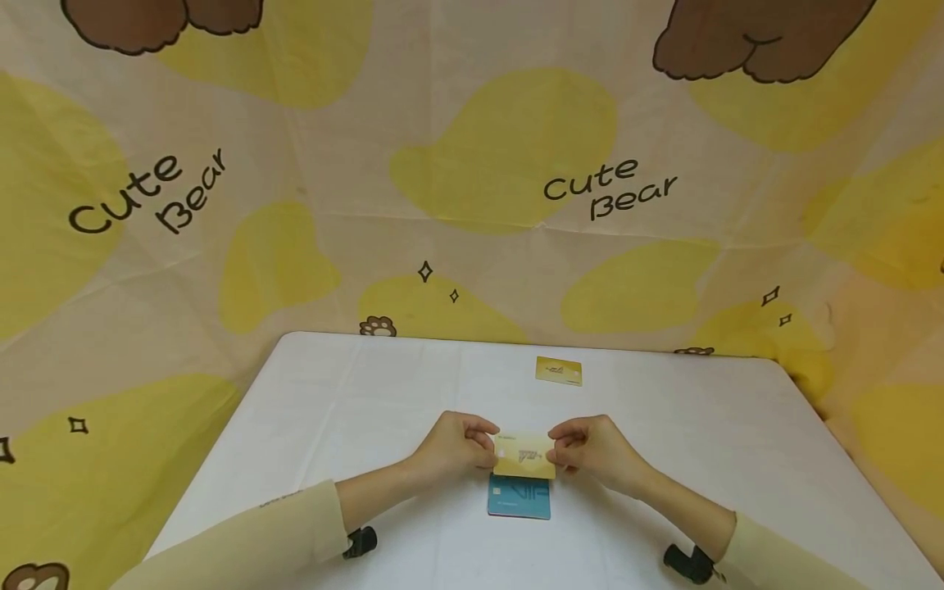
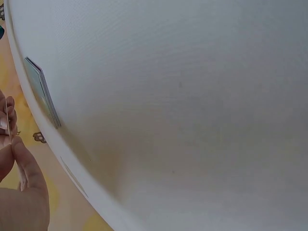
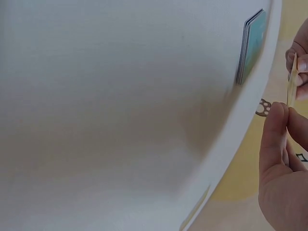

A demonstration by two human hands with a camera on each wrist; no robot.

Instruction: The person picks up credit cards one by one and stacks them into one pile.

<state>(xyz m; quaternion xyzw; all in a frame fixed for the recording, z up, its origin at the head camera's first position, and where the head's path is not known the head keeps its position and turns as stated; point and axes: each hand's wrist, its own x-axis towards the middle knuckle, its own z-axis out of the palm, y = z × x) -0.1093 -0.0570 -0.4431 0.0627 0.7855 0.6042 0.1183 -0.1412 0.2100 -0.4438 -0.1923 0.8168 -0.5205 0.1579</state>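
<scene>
A yellow card [image 1: 524,456] is held up between both hands, its printed face toward the head camera. My left hand [image 1: 459,441] pinches its left edge between thumb and fingers, and my right hand [image 1: 592,449] pinches the right edge the same way. Both wrist views show the card edge-on, raised off the table. Under it in the head view lies a small stack of cards with a teal card [image 1: 519,500] on top; the yellow card overlaps the stack's far part. Stacked edges show in the right wrist view, below the teal card [image 3: 255,43].
Another yellow card [image 1: 559,371] lies flat near the far edge of the white table [image 1: 383,385]. Behind the table hangs a patterned cloth [image 1: 487,156] with bear print and lettering. A black strap device [image 1: 361,542] sits at the left wrist, another [image 1: 689,564] at the right.
</scene>
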